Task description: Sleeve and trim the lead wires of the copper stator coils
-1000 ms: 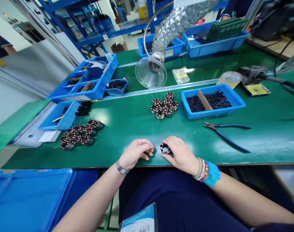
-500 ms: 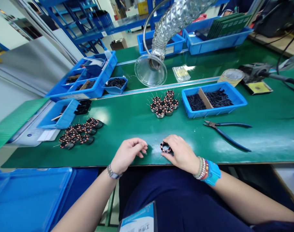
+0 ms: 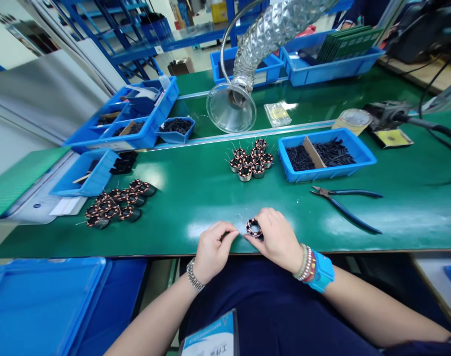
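A ring-shaped copper-wound coil (image 3: 254, 228) is gripped between the thumb and fingers of my right hand (image 3: 279, 238), just above the green tabletop near its front edge. To the left of it, my left hand (image 3: 215, 249) has thumb and forefinger pinched together, their tips close to the coil's left side. A thin wire seems to lie at those fingertips, but it is too fine to make out clearly. Farther back stands a group of similar coils (image 3: 248, 160) with wires sticking up. Another group of coils (image 3: 116, 203) sits at the left.
Cutting pliers (image 3: 346, 207) lie open at the right. Behind them is a divided blue bin (image 3: 327, 173) of black tubes. A clear extraction hood (image 3: 231, 111) hangs over the table's middle. Blue trays (image 3: 151, 129) stand back left; a tape roll (image 3: 353, 120) is back right.
My left hand has moved right, toward the coil, and its thumb and forefinger have come together in a pinch. My right hand still holds the coil in nearly the same place.
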`<state>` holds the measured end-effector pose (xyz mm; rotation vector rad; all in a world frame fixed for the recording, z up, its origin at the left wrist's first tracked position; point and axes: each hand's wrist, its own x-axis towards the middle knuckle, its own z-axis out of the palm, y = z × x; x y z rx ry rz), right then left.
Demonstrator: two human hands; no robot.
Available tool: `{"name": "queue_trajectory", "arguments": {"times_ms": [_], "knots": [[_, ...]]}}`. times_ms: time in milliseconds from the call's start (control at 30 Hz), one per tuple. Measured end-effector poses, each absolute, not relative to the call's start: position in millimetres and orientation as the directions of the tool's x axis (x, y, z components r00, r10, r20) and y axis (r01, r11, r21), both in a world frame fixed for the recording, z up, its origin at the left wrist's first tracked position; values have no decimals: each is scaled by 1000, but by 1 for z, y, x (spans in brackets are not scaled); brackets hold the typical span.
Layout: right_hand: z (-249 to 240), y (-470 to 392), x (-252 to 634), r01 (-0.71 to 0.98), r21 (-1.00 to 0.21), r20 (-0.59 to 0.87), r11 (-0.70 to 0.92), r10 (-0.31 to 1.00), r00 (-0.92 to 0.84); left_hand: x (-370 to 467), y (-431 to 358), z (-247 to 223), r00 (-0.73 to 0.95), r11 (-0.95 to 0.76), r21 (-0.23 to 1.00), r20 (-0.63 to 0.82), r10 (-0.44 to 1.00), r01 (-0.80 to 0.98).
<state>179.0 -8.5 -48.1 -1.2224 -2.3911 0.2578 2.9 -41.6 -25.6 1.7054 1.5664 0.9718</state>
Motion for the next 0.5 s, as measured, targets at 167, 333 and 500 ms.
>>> {"name": "queue_trajectory", "arguments": {"times_ms": [167,333,500], "knots": [[-47,-15,175,790,-305,317,532,839,-442,-1,-37,-26,-237,211,974,-186,953,82],[-34,-14,204,735,-352,335,579,812,-478,28,-41,-26,3,319,940,-321,947,-118],[-33,15,302,918,-127,391,376,869,-302,45,-27,-29,11,335,928,-338,941,-160]]}}
